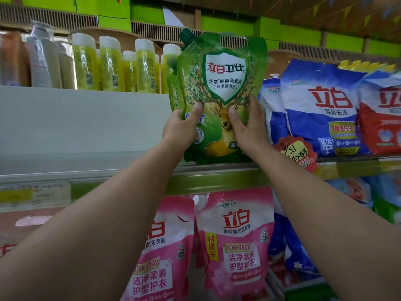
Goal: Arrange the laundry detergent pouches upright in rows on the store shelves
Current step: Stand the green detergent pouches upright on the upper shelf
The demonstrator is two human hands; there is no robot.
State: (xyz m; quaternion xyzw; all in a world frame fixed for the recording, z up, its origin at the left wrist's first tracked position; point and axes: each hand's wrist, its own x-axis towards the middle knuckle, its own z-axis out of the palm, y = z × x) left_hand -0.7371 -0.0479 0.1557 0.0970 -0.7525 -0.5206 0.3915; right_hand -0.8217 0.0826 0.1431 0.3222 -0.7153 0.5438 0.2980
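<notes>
While both arms reach up from the lower corners, the left hand (pixel 181 124) and right hand (pixel 246 124) grip a green detergent pouch (pixel 221 88) by its lower sides, thumbs pressed on its front. It stands upright at the middle shelf's front edge (pixel 217 168), its spout at 11 o'clock. Blue and white bags (pixel 321 105) sit at 3 o'clock, yellow bottles (pixel 112 66) at 10 o'clock, and pink pouches (pixel 234 242) at 6 o'clock.

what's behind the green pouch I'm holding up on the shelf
At least one more green pouch stands just behind the front green pouch, showing at its left edge. Anything further back is covered.
</notes>
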